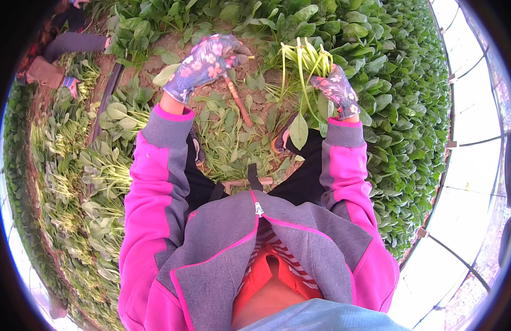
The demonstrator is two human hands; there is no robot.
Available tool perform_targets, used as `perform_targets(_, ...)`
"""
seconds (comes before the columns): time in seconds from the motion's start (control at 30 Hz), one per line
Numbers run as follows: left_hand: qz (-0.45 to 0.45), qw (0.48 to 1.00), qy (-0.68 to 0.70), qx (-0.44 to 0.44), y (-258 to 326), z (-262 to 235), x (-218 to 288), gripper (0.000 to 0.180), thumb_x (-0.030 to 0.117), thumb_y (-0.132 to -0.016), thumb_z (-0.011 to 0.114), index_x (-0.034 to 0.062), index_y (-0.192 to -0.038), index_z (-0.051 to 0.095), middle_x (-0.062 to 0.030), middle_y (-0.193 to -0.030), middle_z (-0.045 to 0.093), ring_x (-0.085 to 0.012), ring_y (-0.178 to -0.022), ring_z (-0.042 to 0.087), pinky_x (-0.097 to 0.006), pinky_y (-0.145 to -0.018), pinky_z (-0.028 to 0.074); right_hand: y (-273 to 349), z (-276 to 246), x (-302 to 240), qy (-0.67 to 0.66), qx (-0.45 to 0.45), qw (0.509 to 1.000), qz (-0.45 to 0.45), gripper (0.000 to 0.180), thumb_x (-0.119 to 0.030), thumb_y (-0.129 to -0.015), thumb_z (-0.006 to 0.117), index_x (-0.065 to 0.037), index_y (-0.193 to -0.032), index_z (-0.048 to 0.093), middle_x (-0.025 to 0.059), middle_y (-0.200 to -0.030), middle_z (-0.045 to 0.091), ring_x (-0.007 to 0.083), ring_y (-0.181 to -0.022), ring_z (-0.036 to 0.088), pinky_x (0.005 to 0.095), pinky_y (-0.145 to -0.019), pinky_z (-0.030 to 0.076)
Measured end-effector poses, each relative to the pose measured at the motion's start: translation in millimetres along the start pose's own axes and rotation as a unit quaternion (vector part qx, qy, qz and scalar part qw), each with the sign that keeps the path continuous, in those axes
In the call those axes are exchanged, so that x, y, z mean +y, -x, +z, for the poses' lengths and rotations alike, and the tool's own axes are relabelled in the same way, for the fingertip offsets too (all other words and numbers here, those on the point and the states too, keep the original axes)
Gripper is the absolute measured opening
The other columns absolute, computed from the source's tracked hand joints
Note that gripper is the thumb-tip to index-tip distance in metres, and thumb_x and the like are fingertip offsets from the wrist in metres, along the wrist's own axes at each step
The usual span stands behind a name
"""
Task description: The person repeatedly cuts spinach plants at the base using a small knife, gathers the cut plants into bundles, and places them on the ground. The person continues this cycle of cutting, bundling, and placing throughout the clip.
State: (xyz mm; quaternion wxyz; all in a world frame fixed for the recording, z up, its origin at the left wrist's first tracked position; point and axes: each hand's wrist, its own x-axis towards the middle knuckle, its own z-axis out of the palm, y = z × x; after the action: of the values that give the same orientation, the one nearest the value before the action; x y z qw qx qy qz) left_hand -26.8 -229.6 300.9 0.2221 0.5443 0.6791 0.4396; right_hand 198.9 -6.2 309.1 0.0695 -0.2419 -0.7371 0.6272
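Observation:
My left hand [208, 63], in a purple flowered glove, is closed with its fingers curled. A reddish-brown wooden handle [239, 102] slants down from beneath it; any blade is hidden. A short green stem end pokes out at the fingertips, and a broad leaf [166, 75] shows at the wrist side. In a matching glove, my right hand [338, 91] grips a bunch of leafy greens that look like spinach [308, 59], pale stems pointing away from me. One long-stemmed leaf [298, 131] dangles from the bunch toward my right knee.
Dense growing greens [399, 110] fill the right side and far edge. Picked greens [109, 171] lie in rows at left, beside a dark pipe [108, 102]. Loose leaves [225, 143] litter the soil between my feet. Another person's gloved hand [72, 85] works at far left.

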Motion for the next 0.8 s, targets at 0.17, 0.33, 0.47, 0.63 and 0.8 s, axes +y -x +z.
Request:
perform_targets(0.17, 0.086, 0.968, 0.228, 0.055, -21.0, 47.0, 6.7, 0.079, 0.044, -0.083, 0.069, 0.0059, -0.143, 0.034, -0.0183, -0.138, 0.045, -0.0301, -0.129, 0.044, -0.038, -0.106, 0.040, -7.3, 19.4, 3.4, -0.049, -0.053, 0.997, -0.018, 0.036, -0.005, -0.077, 0.072, -0.001, -0.111, 0.064, 0.0038, -0.097, 0.069, 0.0151, -0.082, 0.064, 0.0291, -0.074, 0.051)
perform_targets(0.33, 0.010, 0.859, 0.510, 0.044, -24.3, 62.7, 29.9, 0.055, 0.018, -0.091, 0.062, -0.0005, -0.137, 0.039, -0.0164, -0.123, 0.057, -0.0203, -0.107, 0.060, -0.031, -0.091, 0.050, -15.4, 36.2, 2.4, -0.115, -0.208, 0.971, 0.028, 0.027, -0.012, -0.083, 0.068, -0.001, -0.107, 0.064, 0.0067, -0.096, 0.067, 0.0128, -0.073, 0.061, 0.0302, -0.068, 0.051)
perform_targets(0.47, -0.003, 0.866, 0.494, 0.078, -19.8, 57.0, 35.6, 0.048, 0.017, -0.094, 0.058, -0.0007, -0.135, 0.041, -0.0157, -0.115, 0.061, -0.0193, -0.102, 0.062, -0.030, -0.088, 0.053, -12.0, 47.5, -8.7, -0.199, -0.174, 0.964, 0.008, 0.034, -0.017, -0.092, 0.060, 0.003, -0.119, 0.057, 0.0098, -0.113, 0.062, 0.0124, -0.086, 0.060, 0.0271, -0.080, 0.049)
perform_targets(0.63, -0.030, 0.851, 0.512, 0.112, -20.3, 57.4, 27.9, 0.048, 0.017, -0.092, 0.061, 0.0002, -0.133, 0.042, -0.0116, -0.109, 0.063, -0.0174, -0.099, 0.062, -0.030, -0.087, 0.052, -3.7, 56.7, -22.8, 0.035, -0.038, 0.995, -0.082, 0.041, -0.023, -0.091, 0.064, 0.003, -0.121, 0.057, 0.0105, -0.111, 0.064, 0.0134, -0.100, 0.059, 0.0266, -0.089, 0.045)
perform_targets(0.8, -0.002, 0.908, 0.394, 0.142, -21.2, 53.5, 27.4, 0.048, 0.019, -0.088, 0.068, 0.0018, -0.129, 0.050, -0.0062, -0.108, 0.062, -0.0139, -0.099, 0.059, -0.026, -0.089, 0.048, -8.7, 58.8, -25.9, 0.000, 0.018, 0.998, -0.065, 0.037, -0.016, -0.086, 0.071, 0.002, -0.116, 0.061, 0.0047, -0.105, 0.065, 0.0091, -0.092, 0.058, 0.0236, -0.084, 0.046)
